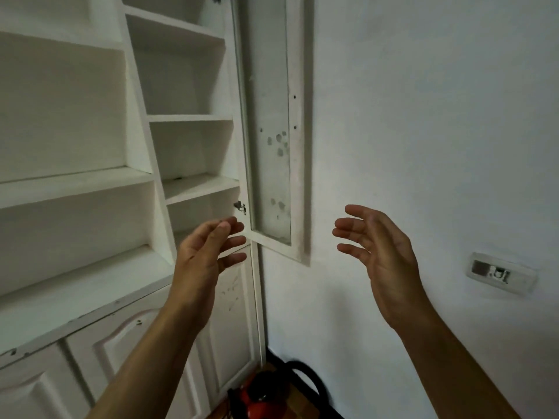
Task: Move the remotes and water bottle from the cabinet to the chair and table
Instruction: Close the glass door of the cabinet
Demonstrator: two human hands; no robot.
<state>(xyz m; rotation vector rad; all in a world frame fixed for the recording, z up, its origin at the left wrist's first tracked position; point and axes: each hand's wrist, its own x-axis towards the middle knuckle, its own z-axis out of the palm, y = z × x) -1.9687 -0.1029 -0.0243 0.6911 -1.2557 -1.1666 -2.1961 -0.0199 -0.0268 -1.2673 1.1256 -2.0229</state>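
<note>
Both grips were held open and empty: the left grip (208, 249) was held up before the cabinet (90, 182), just beside the bottom corner of its open glass door (272, 116); the right grip (378, 246) was held up before the wall (423, 116), fingers spread.

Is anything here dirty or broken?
Yes. The open glass door has dark smudgy spots, maybe fingerprints or mould. The paint is also chipped along the ledge above the lower doors.
</note>
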